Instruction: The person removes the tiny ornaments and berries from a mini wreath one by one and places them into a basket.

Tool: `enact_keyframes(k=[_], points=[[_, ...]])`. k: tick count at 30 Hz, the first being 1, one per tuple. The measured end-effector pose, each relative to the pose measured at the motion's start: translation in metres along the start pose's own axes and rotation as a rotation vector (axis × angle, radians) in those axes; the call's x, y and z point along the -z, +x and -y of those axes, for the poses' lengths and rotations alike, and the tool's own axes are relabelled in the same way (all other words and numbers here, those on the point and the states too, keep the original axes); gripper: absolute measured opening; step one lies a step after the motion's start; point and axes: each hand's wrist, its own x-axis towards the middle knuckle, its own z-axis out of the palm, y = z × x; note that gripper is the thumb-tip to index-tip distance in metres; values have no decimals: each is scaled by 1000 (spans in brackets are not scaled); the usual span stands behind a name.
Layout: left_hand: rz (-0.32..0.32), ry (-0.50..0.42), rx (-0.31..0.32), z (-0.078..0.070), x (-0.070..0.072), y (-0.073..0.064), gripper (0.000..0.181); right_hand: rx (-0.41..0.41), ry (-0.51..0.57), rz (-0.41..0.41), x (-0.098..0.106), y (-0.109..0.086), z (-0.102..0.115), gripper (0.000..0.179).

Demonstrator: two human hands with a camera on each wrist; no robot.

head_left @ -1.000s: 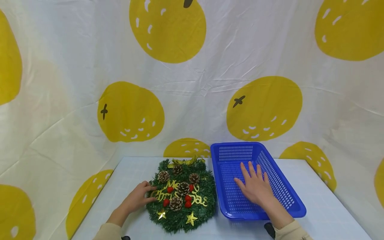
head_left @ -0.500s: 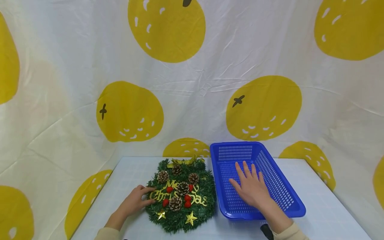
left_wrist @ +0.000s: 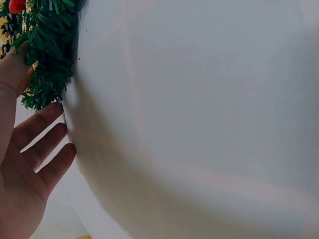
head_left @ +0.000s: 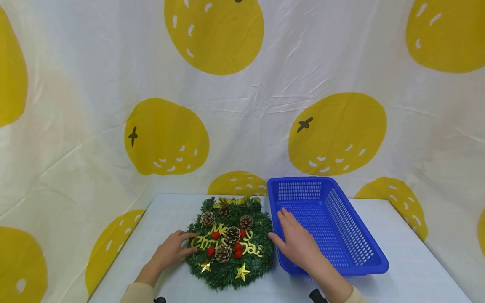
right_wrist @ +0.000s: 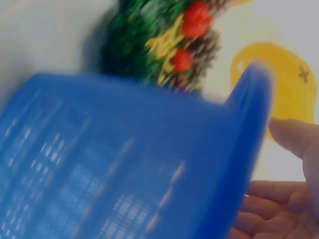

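A green wreath [head_left: 231,268] lies flat on the white table [head_left: 172,210], its gold bow [head_left: 237,202] at twelve o'clock and two gold stars [head_left: 243,272] near six. Brown pinecones [head_left: 223,253], red berries [head_left: 238,254] and gold lettering [head_left: 218,230] fill its middle; the pinecones partly cover the letters.

The left hand [head_left: 172,250] is at the wreath's nine o'clock edge. In the left wrist view, one finger touches the greenery, while the others lie loose and fairly straight, close to the table, grasping nothing.

Just beside the wreath, at its three o'clock, stands a blue plastic basket [head_left: 322,227] with slotted sides, open end up. The right hand [head_left: 297,242] is over the basket's eight o'clock side, its fingers pointing toward eleven, straight and released, the thumb spread toward the wreath. Whether this hand touches the rim, I cannot tell; the right wrist view is blurred.

Beige sleeves [head_left: 137,293] show toward six o'clock. Beyond the table, at twelve, hangs a white cloth printed with big yellow fruit [head_left: 166,136].
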Motion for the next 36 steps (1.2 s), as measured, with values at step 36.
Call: enact_keyframes(k=[36], points=[[12, 21, 36, 0, 1, 1, 50, -15, 304, -99, -89, 21, 60, 48]])
